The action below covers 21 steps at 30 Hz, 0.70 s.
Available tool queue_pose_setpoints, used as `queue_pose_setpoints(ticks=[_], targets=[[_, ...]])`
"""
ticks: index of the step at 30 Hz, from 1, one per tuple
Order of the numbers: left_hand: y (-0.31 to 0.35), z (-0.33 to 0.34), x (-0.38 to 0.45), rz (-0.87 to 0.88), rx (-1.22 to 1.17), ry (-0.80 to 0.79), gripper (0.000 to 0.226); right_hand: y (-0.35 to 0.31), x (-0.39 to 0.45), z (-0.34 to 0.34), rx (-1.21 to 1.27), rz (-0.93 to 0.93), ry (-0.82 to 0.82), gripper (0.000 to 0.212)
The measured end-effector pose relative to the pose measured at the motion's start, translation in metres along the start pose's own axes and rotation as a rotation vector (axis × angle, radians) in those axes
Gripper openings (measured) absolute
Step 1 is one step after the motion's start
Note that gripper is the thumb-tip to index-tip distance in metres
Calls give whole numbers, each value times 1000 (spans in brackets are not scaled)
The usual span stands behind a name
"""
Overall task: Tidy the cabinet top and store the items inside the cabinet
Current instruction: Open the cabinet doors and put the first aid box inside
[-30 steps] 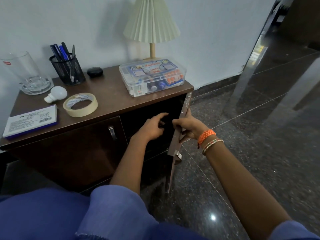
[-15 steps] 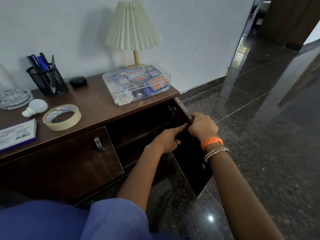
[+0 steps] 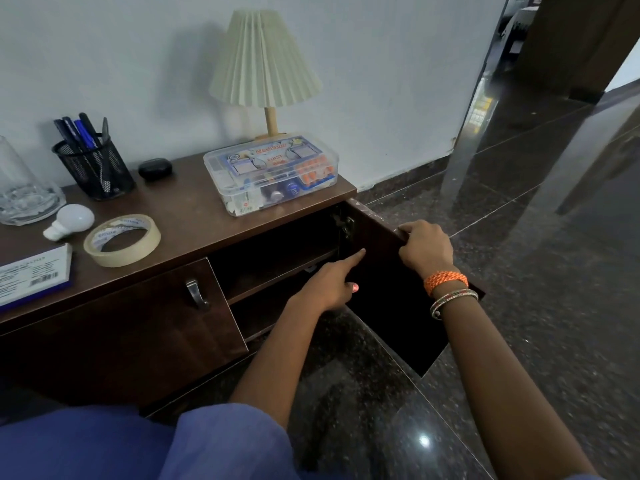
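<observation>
The dark wooden cabinet (image 3: 187, 209) has its right door (image 3: 391, 306) swung wide open, showing a dark inside with a shelf (image 3: 273, 275). My right hand (image 3: 426, 251) grips the door's top edge. My left hand (image 3: 329, 285) touches the door's inner face with a straight index finger, the other fingers curled. On the top lie a clear first-aid box (image 3: 270, 174), a masking tape roll (image 3: 123, 240), a white bulb (image 3: 71, 220), a mesh pen holder (image 3: 93, 168), a black case (image 3: 154, 169) and a white and blue box (image 3: 31, 275).
A pleated lamp (image 3: 265, 60) stands at the back behind the first-aid box. A glass vase (image 3: 24, 192) sits at the far left. The left door (image 3: 121, 327) is closed, with a metal handle (image 3: 195, 294). Polished dark floor spreads to the right.
The right door has swung from half open to wide open. My right hand moved with its top edge, and my left hand went from the door's edge to its inner face.
</observation>
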<state>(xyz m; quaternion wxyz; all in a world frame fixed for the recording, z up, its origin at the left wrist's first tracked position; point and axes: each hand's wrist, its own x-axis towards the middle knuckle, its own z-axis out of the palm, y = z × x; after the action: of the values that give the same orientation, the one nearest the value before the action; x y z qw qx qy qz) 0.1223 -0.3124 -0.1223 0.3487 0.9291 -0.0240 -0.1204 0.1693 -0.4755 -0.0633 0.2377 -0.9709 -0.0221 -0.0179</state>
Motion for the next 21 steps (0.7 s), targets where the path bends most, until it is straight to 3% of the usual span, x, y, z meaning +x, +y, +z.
queue_pose_setpoints(ticks=[7,13,15,17,19,21], targets=[[-3,1,-1,-57,-50,-14,68,3,-1,2,11,-17,27,32],[5,4,-3,-3,3,10,66,11,0,1,-26,-66,-113,41],[5,1,-4,15,2,40,64,11,-1,4,-66,-58,-62,44],[4,-4,-8,40,-19,118,58,3,-7,5,-75,-107,122,50],[6,-11,-14,116,-60,314,45,-13,-15,3,33,-225,280,43],[9,-21,-20,224,-10,563,36,-35,-22,0,192,-323,289,31]])
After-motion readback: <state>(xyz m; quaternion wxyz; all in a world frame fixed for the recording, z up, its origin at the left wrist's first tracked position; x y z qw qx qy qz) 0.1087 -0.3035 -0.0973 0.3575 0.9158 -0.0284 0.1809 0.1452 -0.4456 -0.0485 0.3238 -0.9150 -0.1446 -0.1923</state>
